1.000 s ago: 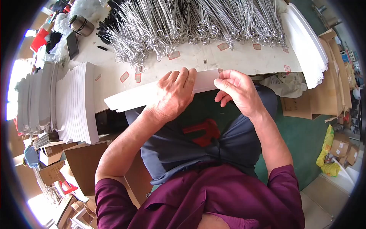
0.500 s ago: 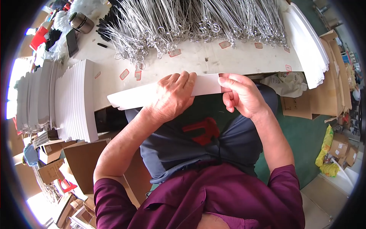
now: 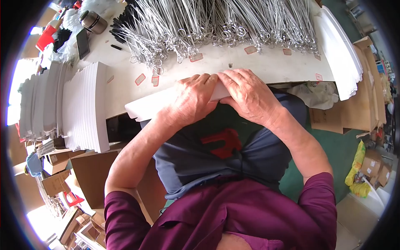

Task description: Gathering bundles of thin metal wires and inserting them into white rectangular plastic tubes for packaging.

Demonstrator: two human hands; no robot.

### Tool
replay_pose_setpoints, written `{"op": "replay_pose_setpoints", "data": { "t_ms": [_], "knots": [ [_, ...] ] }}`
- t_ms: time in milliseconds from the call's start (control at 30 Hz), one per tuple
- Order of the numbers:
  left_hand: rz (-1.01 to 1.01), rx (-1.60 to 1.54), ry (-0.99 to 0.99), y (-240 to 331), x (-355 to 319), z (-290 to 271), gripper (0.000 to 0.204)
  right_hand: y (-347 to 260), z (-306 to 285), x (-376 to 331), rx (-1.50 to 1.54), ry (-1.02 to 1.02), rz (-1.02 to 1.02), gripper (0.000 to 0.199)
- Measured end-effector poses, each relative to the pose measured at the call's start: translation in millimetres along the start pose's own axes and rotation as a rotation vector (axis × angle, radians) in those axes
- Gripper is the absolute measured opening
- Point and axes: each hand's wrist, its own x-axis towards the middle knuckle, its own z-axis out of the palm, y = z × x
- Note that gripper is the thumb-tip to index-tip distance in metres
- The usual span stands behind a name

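Observation:
A long, flat white cardboard box lies at the near edge of the white table, over my lap. My left hand presses on its middle with the fingers curled over the far edge. My right hand grips the box's right end, fingertips touching those of the left hand. The right part of the box is hidden under both hands. Beyond them a large heap of shiny metal scissor-like instruments covers the back of the table.
Several small pink-edged labels lie scattered on the table. Stacks of flat white boxes stand at the left, another white stack at the right. Brown cartons sit on the green floor. A metal cup and a phone are far left.
My right hand has slid left along the box until it meets my left hand. The box has shifted slightly left and its right end is now covered.

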Motion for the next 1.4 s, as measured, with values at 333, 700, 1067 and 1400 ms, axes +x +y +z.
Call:
{"op": "replay_pose_setpoints", "data": {
  "t_ms": [333, 700, 1067, 1400],
  "knots": [
    [-0.012, -0.028, 0.026, -4, -1, -4, 0.063, 6, 5, 7, -0.052, 0.010, -0.093, 0.056],
    [-0.057, 0.085, 0.069, -29, -32, -20, 0.069, 18, -5, -2, -0.074, -0.041, -0.030, 0.061],
    [-0.006, 0.181, 0.182, -35, -29, -19, 0.072, 19, 4, 13, -0.094, -0.005, -0.085, 0.060],
    [-0.087, 0.174, 0.144, -51, -28, -19, 0.070, 40, 16, 15, -0.067, -0.013, -0.054, 0.056]
  ]
}}
